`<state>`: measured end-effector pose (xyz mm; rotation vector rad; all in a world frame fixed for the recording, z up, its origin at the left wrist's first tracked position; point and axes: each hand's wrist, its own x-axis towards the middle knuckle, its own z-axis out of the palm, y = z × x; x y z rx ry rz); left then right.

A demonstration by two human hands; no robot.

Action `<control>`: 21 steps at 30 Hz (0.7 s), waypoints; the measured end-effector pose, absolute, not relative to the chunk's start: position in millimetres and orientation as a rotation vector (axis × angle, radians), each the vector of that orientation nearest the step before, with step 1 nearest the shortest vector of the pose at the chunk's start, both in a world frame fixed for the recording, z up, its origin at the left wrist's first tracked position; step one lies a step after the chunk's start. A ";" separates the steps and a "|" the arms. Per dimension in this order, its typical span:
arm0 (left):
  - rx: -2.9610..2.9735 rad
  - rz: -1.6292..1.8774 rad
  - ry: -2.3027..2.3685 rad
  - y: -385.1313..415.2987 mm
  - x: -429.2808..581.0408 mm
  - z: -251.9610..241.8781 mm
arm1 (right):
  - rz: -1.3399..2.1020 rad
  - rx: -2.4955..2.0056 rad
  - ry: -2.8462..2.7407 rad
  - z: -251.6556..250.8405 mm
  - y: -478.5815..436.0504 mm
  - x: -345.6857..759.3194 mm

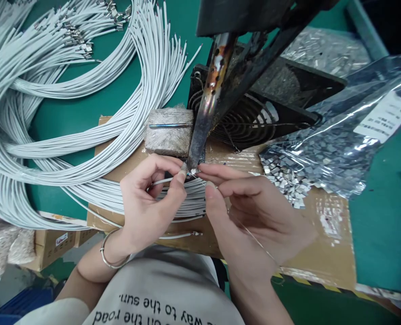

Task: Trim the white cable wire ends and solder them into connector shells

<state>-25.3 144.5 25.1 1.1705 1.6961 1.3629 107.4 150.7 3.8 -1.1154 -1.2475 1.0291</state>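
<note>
My left hand (153, 198) pinches a white cable (162, 181) close to its end, between thumb and fingertips. At that end sits a small shiny metal connector (194, 172), right under the tip of a mounted soldering iron (205, 108). Facing it from the other side, my right hand (251, 207) has its fingers closed around a thin solder wire (258, 241), which trails across the palm toward the wrist. The wire's tip near the connector is too small to make out. Below my hands lies a cable with a metal end (183, 235).
Bundles of white cables (68, 167) cover the left side. Behind the iron stands a black fan (248, 119), beside a wrapped block (169, 142). Loose metal connectors (285, 183) spill from a plastic bag (339, 135) at right. Cardboard (332, 243) covers part of the green table (383, 216).
</note>
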 end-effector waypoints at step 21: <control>1.183 1.389 1.658 145.6 -26.0 22.3 | 1.012 -1.097 -1.257 2.3 151.9 107.5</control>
